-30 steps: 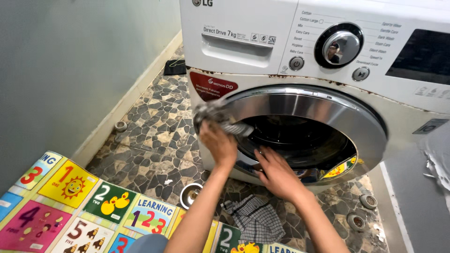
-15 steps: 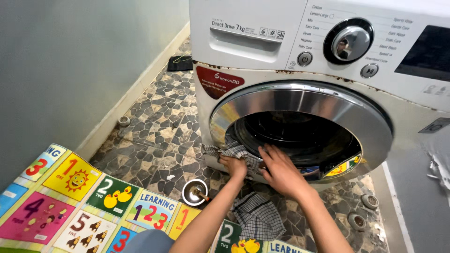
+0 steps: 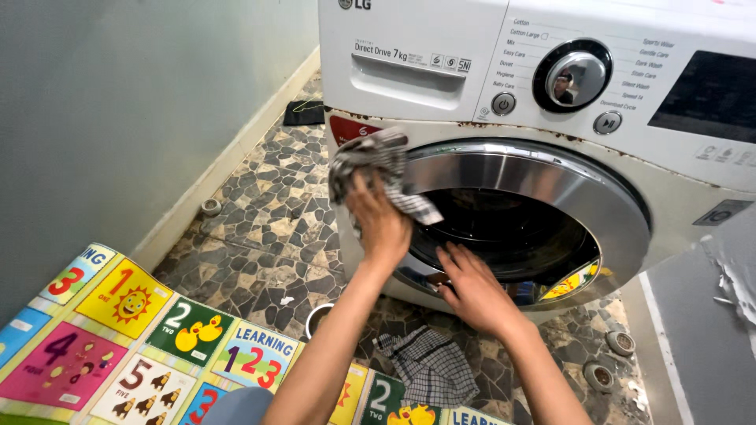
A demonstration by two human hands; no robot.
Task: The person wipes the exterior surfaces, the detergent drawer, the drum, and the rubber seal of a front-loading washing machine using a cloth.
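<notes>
Checked grey cloth (image 3: 376, 169) bunched in the raised left hand (image 3: 380, 223), fingers gripping it at the chrome door rim of the white front-loading washing machine (image 3: 441, 55), right hand (image 3: 472, 290) fingers spread on the rim's lower edge, second checked cloth (image 3: 429, 366) on the stone floor (image 3: 260, 212).

Your left hand (image 3: 382, 224) grips soft checked cloth (image 3: 376, 169) against the washer's (image 3: 409, 47) glossy white plastic front; below its polished chrome door ring (image 3: 551, 177), rough pebbled stone floor (image 3: 268, 197) and a smooth printed mat (image 3: 126, 315).
</notes>
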